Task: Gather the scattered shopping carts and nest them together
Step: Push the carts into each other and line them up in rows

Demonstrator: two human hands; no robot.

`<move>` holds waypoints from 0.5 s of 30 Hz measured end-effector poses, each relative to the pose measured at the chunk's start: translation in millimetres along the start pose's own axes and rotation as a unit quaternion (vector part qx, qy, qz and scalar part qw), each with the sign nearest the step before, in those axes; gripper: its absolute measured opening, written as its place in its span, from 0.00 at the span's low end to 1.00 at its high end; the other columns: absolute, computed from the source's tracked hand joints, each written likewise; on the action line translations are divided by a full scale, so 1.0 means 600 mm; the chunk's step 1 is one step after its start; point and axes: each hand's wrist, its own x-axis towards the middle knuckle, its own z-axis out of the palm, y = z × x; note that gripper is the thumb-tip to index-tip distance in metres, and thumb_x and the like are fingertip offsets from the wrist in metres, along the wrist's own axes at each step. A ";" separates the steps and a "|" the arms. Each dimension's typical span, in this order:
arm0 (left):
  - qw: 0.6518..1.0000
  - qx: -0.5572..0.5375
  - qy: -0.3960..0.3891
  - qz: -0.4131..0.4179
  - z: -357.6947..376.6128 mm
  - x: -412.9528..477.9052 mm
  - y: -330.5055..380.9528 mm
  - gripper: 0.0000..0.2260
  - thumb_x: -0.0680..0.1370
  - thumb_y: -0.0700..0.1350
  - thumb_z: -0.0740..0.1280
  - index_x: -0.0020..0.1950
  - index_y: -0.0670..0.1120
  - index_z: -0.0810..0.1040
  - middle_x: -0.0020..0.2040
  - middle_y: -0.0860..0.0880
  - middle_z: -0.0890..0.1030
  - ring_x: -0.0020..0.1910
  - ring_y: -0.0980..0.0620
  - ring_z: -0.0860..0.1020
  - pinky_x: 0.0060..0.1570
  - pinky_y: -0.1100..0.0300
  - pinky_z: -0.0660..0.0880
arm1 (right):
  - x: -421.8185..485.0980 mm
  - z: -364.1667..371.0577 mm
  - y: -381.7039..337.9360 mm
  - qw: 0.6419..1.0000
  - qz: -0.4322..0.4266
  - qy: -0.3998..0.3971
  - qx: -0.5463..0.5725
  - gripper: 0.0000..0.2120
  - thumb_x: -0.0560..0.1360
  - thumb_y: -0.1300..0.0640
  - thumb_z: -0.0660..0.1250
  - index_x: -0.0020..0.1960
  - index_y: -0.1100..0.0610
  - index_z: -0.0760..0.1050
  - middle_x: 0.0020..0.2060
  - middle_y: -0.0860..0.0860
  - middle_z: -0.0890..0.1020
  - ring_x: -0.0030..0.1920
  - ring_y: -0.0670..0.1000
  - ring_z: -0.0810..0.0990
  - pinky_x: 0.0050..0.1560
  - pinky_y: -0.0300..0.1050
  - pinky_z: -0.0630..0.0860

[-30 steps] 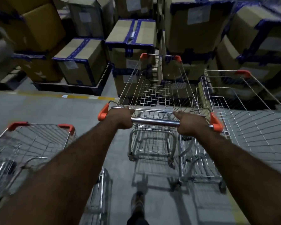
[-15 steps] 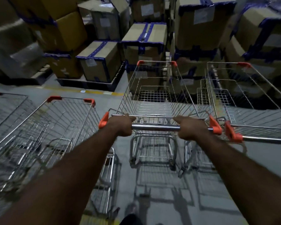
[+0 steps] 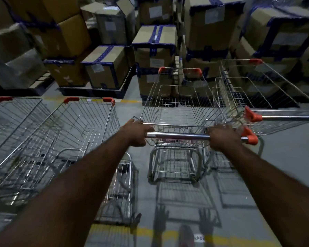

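- 12 o'clock: middle cart (image 3: 178, 114); fingers of left hand (image 3: 136, 133) and right hand (image 3: 221, 138) curled round its handle (image 3: 177, 136).
- 2 o'clock: second cart (image 3: 284, 118), just beside it.
- 9 o'clock: two more carts (image 3: 89, 125).
- Beyond: stacked boxes (image 3: 105, 68).

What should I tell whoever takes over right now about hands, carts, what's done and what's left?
Left hand and right hand both grip the handle bar of the middle cart.
Right cart stands close beside it; near left cart and far left cart stand on the other side.
Done: carts gathered side by side.
Left: none looks nested; push them into each other.
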 end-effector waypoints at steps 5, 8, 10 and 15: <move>0.998 -0.043 0.046 -0.023 0.035 -0.073 -0.043 0.13 0.76 0.49 0.70 0.60 0.55 0.78 0.70 0.46 0.72 0.68 0.44 0.71 0.69 0.46 0.66 | -0.056 0.029 -0.001 1.000 0.021 0.020 -0.001 0.22 0.75 0.53 0.66 0.69 0.46 0.73 0.68 0.55 0.75 0.71 0.63 0.70 0.70 0.74 0.60; 0.994 -0.088 0.053 -0.037 0.047 -0.110 -0.035 0.09 0.75 0.49 0.73 0.53 0.52 0.78 0.67 0.43 0.71 0.59 0.42 0.77 0.61 0.47 0.75 | -0.090 0.039 -0.004 1.000 0.010 0.000 -0.026 0.22 0.76 0.53 0.66 0.69 0.47 0.74 0.64 0.55 0.78 0.66 0.59 0.75 0.70 0.62 0.68; 0.993 -0.093 0.060 -0.040 0.052 -0.133 -0.021 0.09 0.75 0.49 0.73 0.53 0.53 0.77 0.68 0.42 0.70 0.58 0.41 0.77 0.59 0.44 0.77 | -0.111 0.048 0.000 1.000 0.020 0.001 -0.023 0.22 0.75 0.52 0.67 0.70 0.45 0.74 0.64 0.56 0.77 0.67 0.60 0.74 0.69 0.68 0.66; 0.992 -0.094 0.067 -0.043 0.075 -0.188 0.015 0.09 0.76 0.49 0.72 0.55 0.52 0.78 0.68 0.43 0.71 0.54 0.45 0.78 0.57 0.46 0.78 | -0.172 0.054 0.010 0.999 0.020 -0.021 -0.039 0.24 0.75 0.50 0.64 0.72 0.43 0.71 0.66 0.55 0.76 0.68 0.60 0.73 0.69 0.73 0.63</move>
